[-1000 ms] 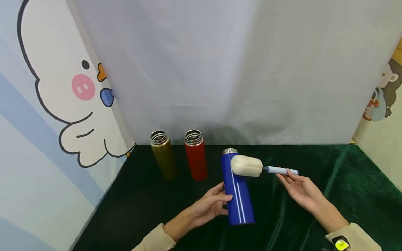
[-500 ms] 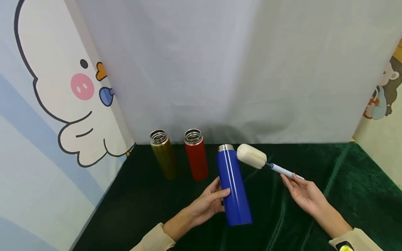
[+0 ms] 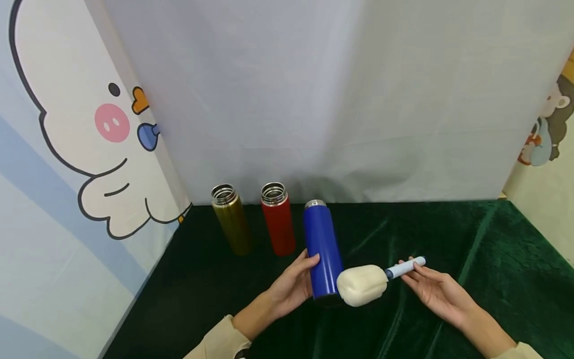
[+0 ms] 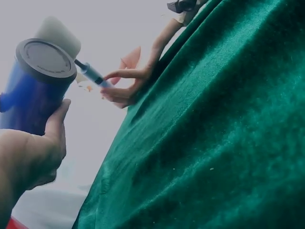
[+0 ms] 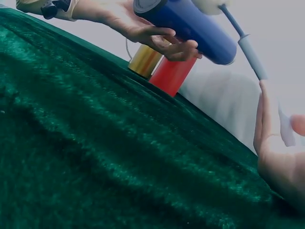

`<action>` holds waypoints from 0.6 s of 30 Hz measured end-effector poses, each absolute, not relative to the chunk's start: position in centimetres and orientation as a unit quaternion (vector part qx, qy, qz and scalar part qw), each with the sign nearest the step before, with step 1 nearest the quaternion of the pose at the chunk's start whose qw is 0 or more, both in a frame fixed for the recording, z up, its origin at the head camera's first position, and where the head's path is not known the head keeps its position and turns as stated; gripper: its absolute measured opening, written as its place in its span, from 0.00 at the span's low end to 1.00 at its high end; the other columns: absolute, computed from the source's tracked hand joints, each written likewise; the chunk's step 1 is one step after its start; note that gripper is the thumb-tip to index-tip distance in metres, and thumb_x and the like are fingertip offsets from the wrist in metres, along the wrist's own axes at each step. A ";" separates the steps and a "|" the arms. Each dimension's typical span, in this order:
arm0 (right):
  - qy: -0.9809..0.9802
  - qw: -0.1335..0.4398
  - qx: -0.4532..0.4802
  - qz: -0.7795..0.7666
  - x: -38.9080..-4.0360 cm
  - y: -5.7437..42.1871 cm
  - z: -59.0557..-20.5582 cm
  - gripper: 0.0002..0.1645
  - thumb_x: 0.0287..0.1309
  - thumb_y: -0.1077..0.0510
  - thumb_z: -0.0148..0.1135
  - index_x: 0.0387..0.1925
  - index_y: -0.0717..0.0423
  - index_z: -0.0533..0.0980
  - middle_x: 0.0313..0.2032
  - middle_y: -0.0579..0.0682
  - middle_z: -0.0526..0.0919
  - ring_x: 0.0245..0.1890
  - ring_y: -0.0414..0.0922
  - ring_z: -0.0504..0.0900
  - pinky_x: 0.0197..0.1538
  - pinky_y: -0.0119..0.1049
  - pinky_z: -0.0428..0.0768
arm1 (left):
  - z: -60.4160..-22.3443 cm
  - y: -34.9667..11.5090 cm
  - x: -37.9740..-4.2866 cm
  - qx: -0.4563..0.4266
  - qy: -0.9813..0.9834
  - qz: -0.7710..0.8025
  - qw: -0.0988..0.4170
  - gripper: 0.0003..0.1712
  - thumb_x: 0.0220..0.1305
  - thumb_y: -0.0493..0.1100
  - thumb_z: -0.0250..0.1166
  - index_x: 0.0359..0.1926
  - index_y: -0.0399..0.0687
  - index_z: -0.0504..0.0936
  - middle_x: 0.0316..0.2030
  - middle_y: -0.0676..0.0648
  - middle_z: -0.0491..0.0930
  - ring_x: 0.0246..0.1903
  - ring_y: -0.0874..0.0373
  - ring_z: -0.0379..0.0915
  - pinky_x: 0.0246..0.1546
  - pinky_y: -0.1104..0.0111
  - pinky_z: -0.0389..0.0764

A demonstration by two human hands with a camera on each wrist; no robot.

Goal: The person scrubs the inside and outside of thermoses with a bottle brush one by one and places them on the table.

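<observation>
My left hand grips a blue thermos bottle round its side, holding it tilted above the cloth with its steel neck away from me. In the left wrist view the bottle's round base faces the camera. Between fingers and thumb, my right hand pinches the pale blue handle of a sponge bottle brush. Its cream sponge head is beside the lower end of the bottle, overlapping it in the head view; whether they touch I cannot tell.
An uncapped gold bottle and an uncapped red bottle stand upright at the back, left of the blue one. Dark green velvet cloth covers the table. Behind it hangs a pale curtain, with a cartoon-printed panel at the left.
The brush head has swung down from the bottle's upper part to beside its base, the handle's angle turning. The blue bottle has shifted slightly left and away from me, with its base raised.
</observation>
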State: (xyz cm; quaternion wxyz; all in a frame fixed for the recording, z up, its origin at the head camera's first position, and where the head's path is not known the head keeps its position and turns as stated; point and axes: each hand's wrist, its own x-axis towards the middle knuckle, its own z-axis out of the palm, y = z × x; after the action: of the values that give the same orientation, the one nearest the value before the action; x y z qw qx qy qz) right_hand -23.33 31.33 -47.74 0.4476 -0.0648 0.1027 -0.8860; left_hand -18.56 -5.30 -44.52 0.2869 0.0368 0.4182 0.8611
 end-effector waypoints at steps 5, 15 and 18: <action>0.116 0.448 -0.077 -0.883 -23.8 31.0 -47.0 0.29 0.83 0.56 0.25 0.59 0.61 0.74 0.62 0.58 0.79 0.67 0.48 0.76 0.76 0.35 0.65 | -44.4 -5.3 -18.7 0.064 0.426 0.849 0.307 0.40 0.77 0.50 0.53 0.81 0.61 0.43 0.76 0.40 0.60 0.68 0.47 0.69 0.74 0.43 0.64; 0.100 0.369 -0.025 -0.924 -25.3 29.2 -45.0 0.20 0.82 0.59 0.33 0.55 0.61 0.73 0.58 0.61 0.80 0.62 0.53 0.81 0.75 0.37 0.68 | -44.5 -5.3 -17.8 0.102 0.455 0.811 0.353 0.46 0.72 0.50 0.60 0.81 0.60 0.44 0.75 0.40 0.63 0.68 0.45 0.71 0.73 0.42 0.64; 0.080 0.336 -0.005 -0.939 -25.5 28.9 -44.9 0.18 0.81 0.61 0.35 0.55 0.64 0.72 0.57 0.63 0.80 0.60 0.56 0.81 0.74 0.36 0.68 | -44.3 -5.3 -17.6 0.101 0.476 0.799 0.354 0.46 0.71 0.49 0.61 0.80 0.57 0.45 0.73 0.40 0.63 0.67 0.48 0.71 0.73 0.41 0.64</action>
State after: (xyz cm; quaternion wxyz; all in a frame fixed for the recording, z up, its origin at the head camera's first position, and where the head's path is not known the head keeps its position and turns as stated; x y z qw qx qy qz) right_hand -25.49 28.86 -44.88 0.3356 -0.0046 0.0797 -0.9386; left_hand -17.64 -5.31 -44.30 0.3542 0.1007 0.4759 0.7987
